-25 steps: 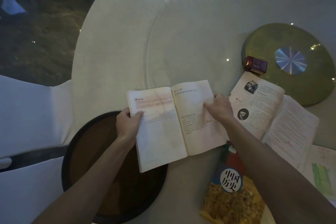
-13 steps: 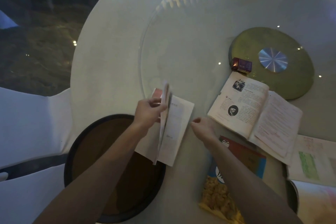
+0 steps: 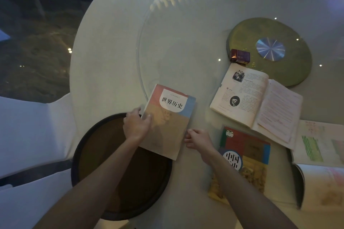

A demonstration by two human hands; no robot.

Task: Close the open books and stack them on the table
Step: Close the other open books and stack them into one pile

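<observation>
A closed history book [image 3: 171, 117] with a red, blue and tan cover lies flat, partly over a dark round tray [image 3: 96, 154]. My left hand [image 3: 136, 125] rests on its left edge, fingers over the cover. My right hand [image 3: 198, 138] is loosely curled at the book's lower right corner, touching or nearly touching it. Under my right forearm lies a second closed book [image 3: 249, 154] with a red and yellow cover. An open book [image 3: 256, 102] lies to the right. Two more open books sit at the right edge, one with green marking [image 3: 320, 141], one at the lower right [image 3: 323, 186].
The round white table [image 3: 111, 52] carries a glass turntable [image 3: 186, 42] with a green disc [image 3: 290, 61] at its centre. A small dark red box [image 3: 240, 55] stands beside the open book. White chair covers [image 3: 28, 132] are on the left.
The book was open under both hands, then folded over by my left hand, and now lies closed with its cover up. My right hand has drawn back to its lower right corner.
</observation>
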